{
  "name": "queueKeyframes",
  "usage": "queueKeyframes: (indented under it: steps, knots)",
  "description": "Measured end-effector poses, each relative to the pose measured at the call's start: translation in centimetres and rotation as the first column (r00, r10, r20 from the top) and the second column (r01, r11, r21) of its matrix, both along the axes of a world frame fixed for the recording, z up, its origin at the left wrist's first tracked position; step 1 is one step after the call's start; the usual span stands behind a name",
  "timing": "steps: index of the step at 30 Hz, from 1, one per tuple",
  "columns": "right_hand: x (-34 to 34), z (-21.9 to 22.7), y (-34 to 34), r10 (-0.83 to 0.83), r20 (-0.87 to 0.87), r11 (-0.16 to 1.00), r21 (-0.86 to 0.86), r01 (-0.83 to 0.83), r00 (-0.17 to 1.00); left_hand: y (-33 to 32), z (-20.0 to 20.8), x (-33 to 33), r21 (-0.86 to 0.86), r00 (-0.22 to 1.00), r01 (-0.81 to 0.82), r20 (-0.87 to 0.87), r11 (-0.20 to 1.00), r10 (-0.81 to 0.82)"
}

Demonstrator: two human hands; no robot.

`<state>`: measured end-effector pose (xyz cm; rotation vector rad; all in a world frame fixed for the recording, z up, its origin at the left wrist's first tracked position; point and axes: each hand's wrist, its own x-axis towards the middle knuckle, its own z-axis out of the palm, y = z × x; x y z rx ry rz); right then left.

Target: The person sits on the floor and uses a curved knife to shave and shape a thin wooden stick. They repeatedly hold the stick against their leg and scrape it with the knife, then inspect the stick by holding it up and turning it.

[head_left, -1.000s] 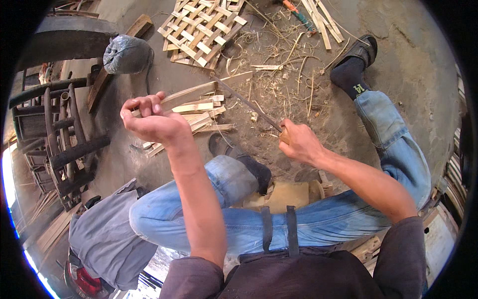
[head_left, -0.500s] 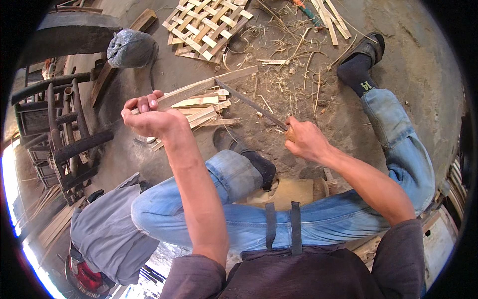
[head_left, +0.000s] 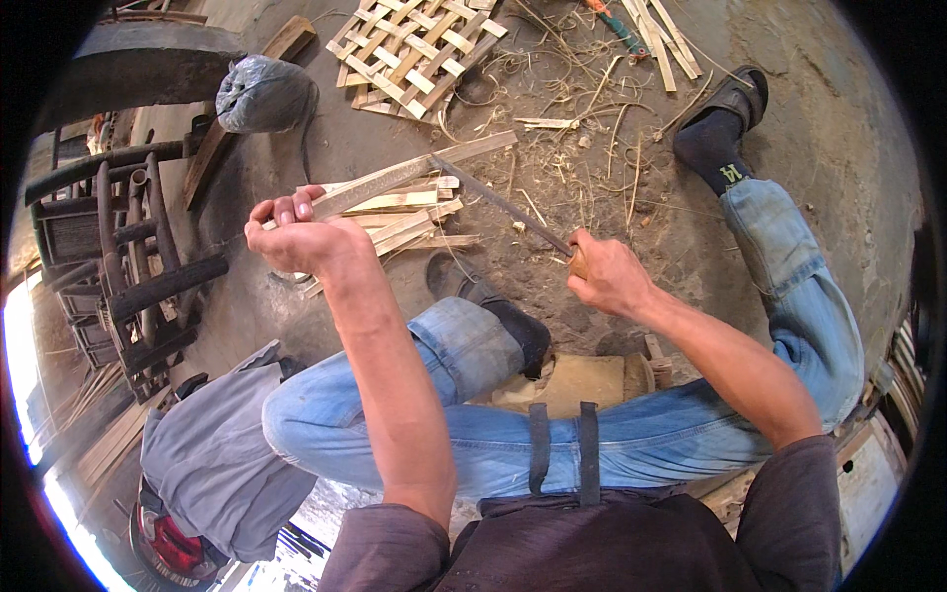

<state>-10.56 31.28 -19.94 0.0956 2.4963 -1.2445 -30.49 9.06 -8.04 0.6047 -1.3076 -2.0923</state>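
Left of centre, the left hand point(head_left: 314, 240) grips a wooden strip point(head_left: 414, 173); the right hand point(head_left: 614, 276) clasps a long blade point(head_left: 503, 204), its contact hard to judge; upper-centre panel point(head_left: 414, 51) woven, edges uneven; loose strips point(head_left: 406, 229) near centre unwoven

The bare, curled left hand point(head_left: 311, 235) covers the left end of the long, flat, pale wooden strip point(head_left: 382, 185), and the bare right hand point(head_left: 610, 276) hides most of the grip of the narrow, dark metal blade point(head_left: 493, 197); whether its tip touches the strip, I can't make out. On the far side, the woven panel of pale flat slats point(head_left: 414, 54) runs out of my sight, as does the slim orange-and-green tool point(head_left: 623, 35), its kind unclear. Near left, a draped grey cloth point(head_left: 212, 449) covers part of something red and black point(head_left: 176, 546).
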Motion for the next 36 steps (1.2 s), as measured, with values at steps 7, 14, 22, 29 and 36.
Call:
queueKeyframes:
  steps: [7,14,22,29,36]
  knots:
    - [-0.5,0.4,0.1,0.068,0.039,0.997,0.042,-0.07,0.997,-0.4,-0.2,0.0,0.014,1.0,0.002,0.023,1.0,-0.002]
    - [-2.4,0.8,2.6,0.16,0.011,0.981,0.11,-0.161,0.987,0.7,0.4,0.6,-0.135,0.991,0.13,-0.026,0.982,-0.135]
    - [-5.7,3.8,8.0,0.283,0.003,0.946,0.164,-0.279,0.959,0.2,0.4,0.8,-0.105,0.95,0.295,-0.075,0.95,-0.303]
    - [-6.1,4.2,6.6,0.232,0.136,0.962,0.113,-0.248,0.963,-0.3,0.5,0.4,-0.12,0.954,0.282,-0.075,0.952,-0.291]
    - [-7.6,6.4,1.9,0.153,-0.098,0.977,0.167,-0.135,0.983,2.7,1.2,2.4,-0.151,0.874,0.444,-0.142,0.883,-0.464]
